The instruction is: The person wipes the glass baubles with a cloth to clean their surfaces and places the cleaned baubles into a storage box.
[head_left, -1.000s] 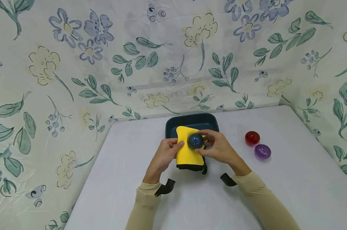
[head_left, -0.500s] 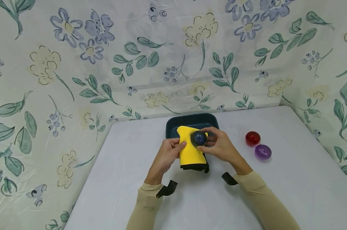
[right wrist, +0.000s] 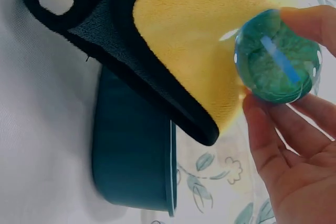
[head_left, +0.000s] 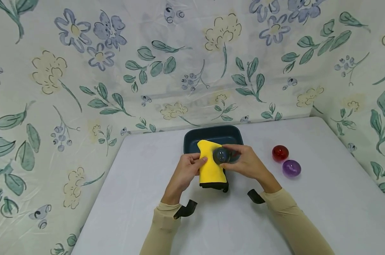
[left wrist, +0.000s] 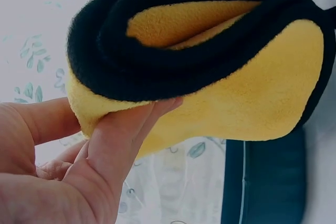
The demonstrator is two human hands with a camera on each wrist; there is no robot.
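Observation:
My left hand [head_left: 185, 171] pinches a yellow cloth [head_left: 211, 173] with black edging between thumb and fingers. The cloth is folded over and held above the table; its looped fold [left wrist: 199, 72] faces the left wrist camera. Between the thumb and fingertips of my right hand [head_left: 248, 164] is a clear ball, dark blue in the head view. In the right wrist view this glossy ball [right wrist: 278, 59] looks blue-green, with a bright streak of reflection, right against or just in front of the cloth's yellow side. I cannot tell whether they touch.
Behind the hands stands a dark teal rectangular tray [head_left: 212, 128], partly covered by the cloth. A red ball [head_left: 280, 153] and a purple ball [head_left: 292, 168] lie together to the right on the white table [head_left: 141, 198]. Floral sheeting [head_left: 179, 71] hangs behind the table.
The ball in my right hand has shifted slightly right, rising and then dropping a little against the cloth. My left hand and the cloth have also moved slightly right.

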